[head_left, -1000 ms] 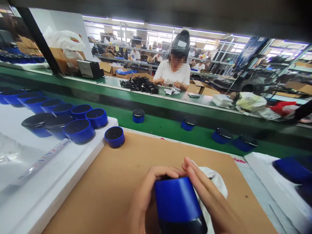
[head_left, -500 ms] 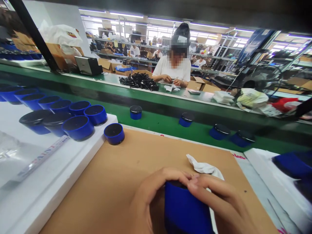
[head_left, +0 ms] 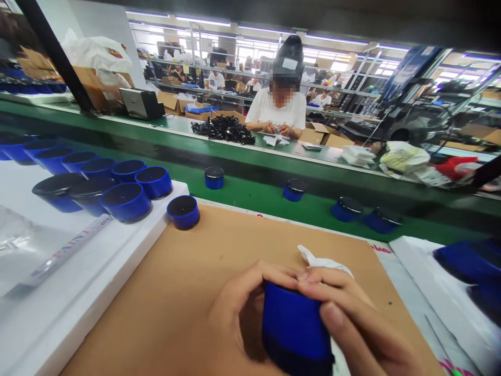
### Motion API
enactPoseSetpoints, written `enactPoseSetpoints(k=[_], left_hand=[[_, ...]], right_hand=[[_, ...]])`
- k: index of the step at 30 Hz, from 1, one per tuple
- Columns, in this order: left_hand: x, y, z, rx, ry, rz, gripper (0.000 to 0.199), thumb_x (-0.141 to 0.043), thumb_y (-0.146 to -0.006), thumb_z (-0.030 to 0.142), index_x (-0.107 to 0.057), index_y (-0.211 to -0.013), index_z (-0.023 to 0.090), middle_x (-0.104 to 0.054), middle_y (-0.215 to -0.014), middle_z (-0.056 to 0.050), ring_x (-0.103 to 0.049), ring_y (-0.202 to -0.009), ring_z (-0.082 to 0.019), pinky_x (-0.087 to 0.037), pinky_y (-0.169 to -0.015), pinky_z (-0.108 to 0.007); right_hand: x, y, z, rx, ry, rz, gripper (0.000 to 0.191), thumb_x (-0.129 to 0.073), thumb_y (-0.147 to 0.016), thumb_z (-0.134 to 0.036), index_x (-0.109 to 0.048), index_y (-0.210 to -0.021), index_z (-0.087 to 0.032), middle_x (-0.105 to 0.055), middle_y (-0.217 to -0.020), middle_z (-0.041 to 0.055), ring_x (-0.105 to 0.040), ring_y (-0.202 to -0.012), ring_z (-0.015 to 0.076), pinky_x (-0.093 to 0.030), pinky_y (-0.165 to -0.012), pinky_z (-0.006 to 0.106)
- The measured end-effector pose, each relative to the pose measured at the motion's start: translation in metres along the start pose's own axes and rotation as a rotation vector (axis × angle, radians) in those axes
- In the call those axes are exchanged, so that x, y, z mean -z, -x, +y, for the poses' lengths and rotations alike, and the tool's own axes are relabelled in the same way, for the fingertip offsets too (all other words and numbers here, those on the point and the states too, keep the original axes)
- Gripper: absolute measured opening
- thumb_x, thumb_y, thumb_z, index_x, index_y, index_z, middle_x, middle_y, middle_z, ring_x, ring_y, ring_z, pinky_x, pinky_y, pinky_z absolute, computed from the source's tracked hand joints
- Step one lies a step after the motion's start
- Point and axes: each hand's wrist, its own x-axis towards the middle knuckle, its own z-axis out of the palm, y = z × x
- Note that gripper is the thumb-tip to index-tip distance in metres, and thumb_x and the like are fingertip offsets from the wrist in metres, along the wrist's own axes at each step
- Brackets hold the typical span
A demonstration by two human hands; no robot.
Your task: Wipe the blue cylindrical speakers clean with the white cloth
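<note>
Gripping the blue cylinder (head_left: pixel 295 326) with both hands, left (head_left: pixel 235 318) and right (head_left: pixel 360 326), above the counter (head_left: pixel 188 292), possibly risking slipping.

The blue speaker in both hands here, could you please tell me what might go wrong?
The blue speaker is held above the cardboard mat between the left hand and the right hand; a slip could drop it. The white cloth under the right hand might snag.

Both hands low and close together, left hand (head_left: pixel 238 318) and right hand (head_left: pixel 360 329) fingers curled, fingertips touching.
</note>
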Motion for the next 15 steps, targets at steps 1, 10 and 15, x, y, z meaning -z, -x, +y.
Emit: enactPoseSetpoints(k=[1, 10, 15], left_hand=[[-0.001, -0.001, 0.000, -0.008, -0.010, 0.051, 0.046, -0.076, -0.069, 0.003, -0.064, -0.106, 0.027, -0.068, -0.121, -0.003, -0.063, -0.116, -0.023, -0.050, -0.099, -0.032], [0.020, -0.008, 0.007, 0.133, 0.298, -0.162, 0.071, -0.079, -0.056, -0.011, -0.067, -0.113, 0.031, -0.066, -0.128, 0.005, -0.056, -0.128, -0.014, -0.043, -0.103, -0.017], [0.018, -0.011, 0.009, 0.156, 0.464, -0.175, 0.068, -0.088, -0.050, -0.005, -0.071, -0.108, 0.027, -0.072, -0.116, 0.005, -0.064, -0.114, -0.010, -0.046, -0.096, -0.014]], right_hand=[[0.000, -0.001, 0.001, -0.003, 0.027, -0.008, 0.047, -0.066, -0.085, -0.060, -0.063, -0.122, -0.031, -0.061, -0.110, 0.0101, -0.058, -0.113, 0.0339, -0.054, -0.094, 0.049], [0.009, 0.000, 0.008, -0.035, 0.167, -0.045, 0.054, -0.060, -0.088, -0.064, -0.058, -0.133, -0.035, -0.064, -0.120, 0.0060, -0.056, -0.121, 0.0335, -0.055, -0.094, 0.047], [-0.001, 0.001, 0.002, 0.005, 0.098, 0.007, 0.043, -0.023, -0.106, -0.048, -0.035, -0.146, -0.044, -0.049, -0.142, -0.0065, -0.047, -0.131, 0.0232, -0.042, -0.110, 0.042]])
